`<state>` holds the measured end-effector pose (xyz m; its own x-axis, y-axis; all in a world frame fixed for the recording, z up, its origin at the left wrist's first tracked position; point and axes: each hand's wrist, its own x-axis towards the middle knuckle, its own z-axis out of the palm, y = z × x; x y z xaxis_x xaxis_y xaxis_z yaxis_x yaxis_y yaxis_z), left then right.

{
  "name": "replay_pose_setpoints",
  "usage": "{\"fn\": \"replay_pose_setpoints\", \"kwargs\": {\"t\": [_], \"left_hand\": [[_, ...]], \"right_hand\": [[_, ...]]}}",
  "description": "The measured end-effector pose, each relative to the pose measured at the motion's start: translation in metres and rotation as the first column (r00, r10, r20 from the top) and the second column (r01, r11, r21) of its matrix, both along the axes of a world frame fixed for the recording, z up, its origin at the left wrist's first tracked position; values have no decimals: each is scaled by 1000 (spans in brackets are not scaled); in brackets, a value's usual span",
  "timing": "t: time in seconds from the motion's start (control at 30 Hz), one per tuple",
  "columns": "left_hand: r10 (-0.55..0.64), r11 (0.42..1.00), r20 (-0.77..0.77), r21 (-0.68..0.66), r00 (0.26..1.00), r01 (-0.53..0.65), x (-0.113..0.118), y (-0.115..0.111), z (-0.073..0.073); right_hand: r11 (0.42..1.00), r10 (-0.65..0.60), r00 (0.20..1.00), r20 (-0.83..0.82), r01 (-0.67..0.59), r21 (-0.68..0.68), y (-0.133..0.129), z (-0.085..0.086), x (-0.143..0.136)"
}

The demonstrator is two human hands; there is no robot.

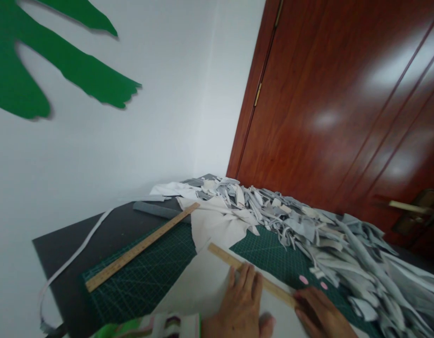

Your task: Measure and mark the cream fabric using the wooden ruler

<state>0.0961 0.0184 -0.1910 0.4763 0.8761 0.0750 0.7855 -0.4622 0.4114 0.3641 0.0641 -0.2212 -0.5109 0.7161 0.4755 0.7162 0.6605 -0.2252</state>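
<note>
While the near wooden ruler [277, 292] is laid across the cream fabric sheet [199, 286], slanting from far left to near right, its middle is covered by the left hand [241, 300]. That hand's fingers are extended over the ruler with slight gaps between them, and its thumb is held apart to the right. At the ruler's near right end it is met by the right hand [319, 310], whose fingers are bent; whether anything is pinched there cannot be told.

The sheet lies on the green cutting mat [143, 272], left of the heaped fabric scraps [301, 230]. It is judged to be light and soft, easily creased or dragged askew, so it is best pressed flat with spread fingers rather than tugged by an edge. The ruler is expected to be light, stiff and prone to skidding on cloth; it is best pinned near its middle and steadied at one end. A second wooden ruler [143, 246], farther left on the mat, would be most easily lifted by its near left end.
</note>
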Motion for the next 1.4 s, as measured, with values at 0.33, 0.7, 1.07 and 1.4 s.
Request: {"fn": "replay_pose_setpoints", "kwargs": {"t": [0.33, 0.7, 1.07, 1.4], "left_hand": [[127, 992, -40, -1, 991, -127, 2, -12, 9], [128, 990, -164, 74, 978, -117, 6, -5, -3], [136, 990, -107, 42, 985, -132, 7, -8, 5], [134, 991, -71, 8, 988, -134, 8, -8, 9]], "right_hand": [[972, 4, 1000, -25, 2, 234, -6, 5, -22], [946, -42, 997, 69, 17, 324, -7, 4, -21], [975, -42, 998, 55, 29, 219, -8, 4, -20], [979, -18, 999, 44, 9, 204, -6, 0, -15]]}}
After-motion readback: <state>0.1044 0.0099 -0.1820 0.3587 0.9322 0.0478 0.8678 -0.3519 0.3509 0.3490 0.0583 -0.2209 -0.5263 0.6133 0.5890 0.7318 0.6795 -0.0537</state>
